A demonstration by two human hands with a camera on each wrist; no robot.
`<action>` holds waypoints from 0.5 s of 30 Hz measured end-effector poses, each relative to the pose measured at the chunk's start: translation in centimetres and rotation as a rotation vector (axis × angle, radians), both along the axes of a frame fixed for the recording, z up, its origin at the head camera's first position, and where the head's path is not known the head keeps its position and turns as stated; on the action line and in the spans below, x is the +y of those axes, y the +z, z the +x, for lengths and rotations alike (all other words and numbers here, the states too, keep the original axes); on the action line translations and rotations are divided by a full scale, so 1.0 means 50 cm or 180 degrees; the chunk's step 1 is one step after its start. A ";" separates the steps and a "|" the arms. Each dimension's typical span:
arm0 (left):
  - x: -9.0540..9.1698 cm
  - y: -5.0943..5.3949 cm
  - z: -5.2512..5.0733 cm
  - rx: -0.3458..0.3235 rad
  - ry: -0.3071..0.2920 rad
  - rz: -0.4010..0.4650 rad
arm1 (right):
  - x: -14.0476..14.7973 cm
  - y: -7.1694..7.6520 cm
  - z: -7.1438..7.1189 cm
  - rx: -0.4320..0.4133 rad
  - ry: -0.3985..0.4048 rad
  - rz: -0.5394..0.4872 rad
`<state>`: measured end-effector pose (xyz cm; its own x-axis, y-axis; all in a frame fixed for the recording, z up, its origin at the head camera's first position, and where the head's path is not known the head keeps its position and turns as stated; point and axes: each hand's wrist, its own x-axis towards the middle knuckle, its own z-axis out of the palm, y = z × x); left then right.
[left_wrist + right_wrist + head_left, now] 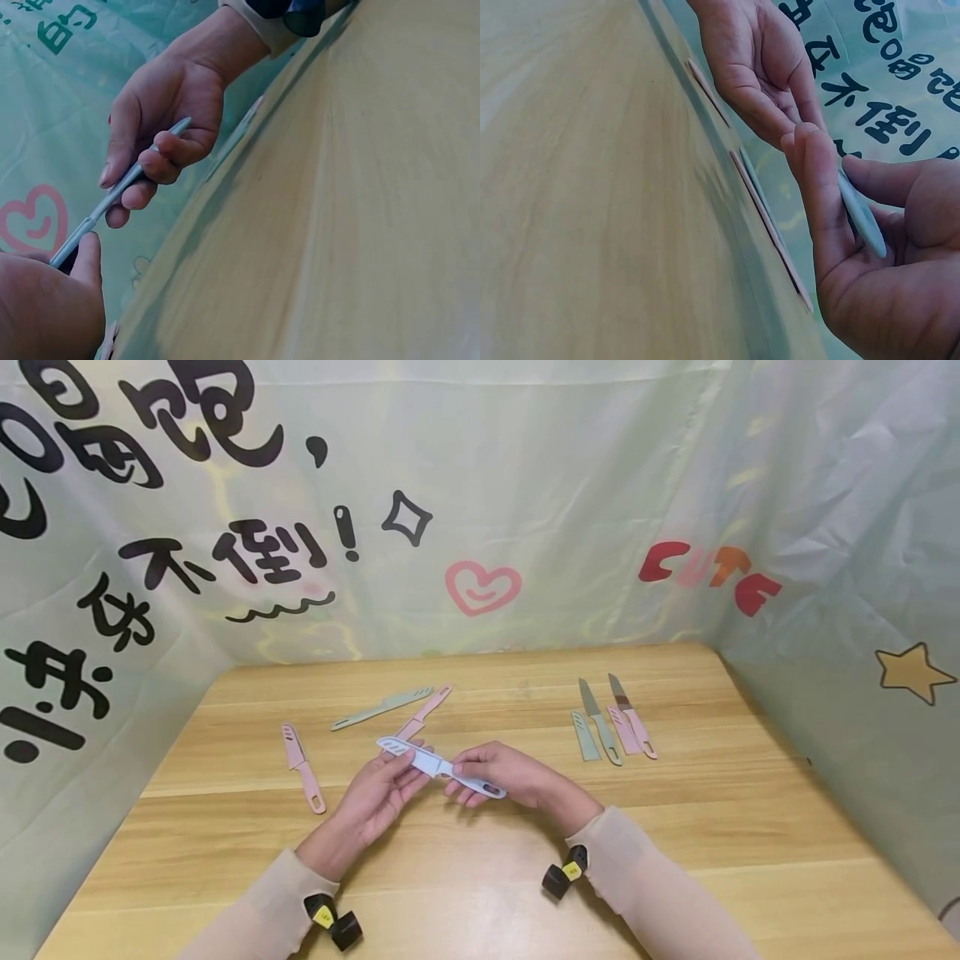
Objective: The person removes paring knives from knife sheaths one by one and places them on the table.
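Note:
A light blue knife (441, 767), its blade inside a slotted sheath (401, 748), is held between both hands above the table. My left hand (381, 789) pinches the sheath, thumb on top and fingers beneath. Around the handle's near part, my right hand (512, 772) has its thumb and fingers, with the holed handle end sticking out past them. The left wrist view shows the knife edge-on between the hands. In the right wrist view, only the handle (864, 216) shows clearly in the right hand; the left hand's fingers hide the sheath.
On the wooden table (495, 893), a pink sheathed knife (303, 768) lies left. Behind the hands are a green sheathed knife (382, 708) and a pink one (424, 712). At right, bare green (600, 722) and pink (632, 717) knives lie beside green (585, 737) and pink (622, 729) sheaths.

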<state>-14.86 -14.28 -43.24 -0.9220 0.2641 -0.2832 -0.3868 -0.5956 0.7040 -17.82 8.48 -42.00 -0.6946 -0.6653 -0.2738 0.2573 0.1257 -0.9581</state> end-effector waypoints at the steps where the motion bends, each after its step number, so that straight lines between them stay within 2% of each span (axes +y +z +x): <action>1: -0.001 0.000 0.000 0.0009 -0.0021 0.0041 | 0.000 0.001 0.000 -0.0003 -0.0004 -0.0005; 7: -0.002 -0.002 0.002 -0.0040 -0.0069 0.0244 | -0.002 0.003 -0.001 -0.0060 0.0037 -0.0037; 15: 0.005 -0.004 0.005 -0.0110 -0.0069 0.0167 | 0.000 -0.003 -0.001 -0.0156 0.0089 -0.0006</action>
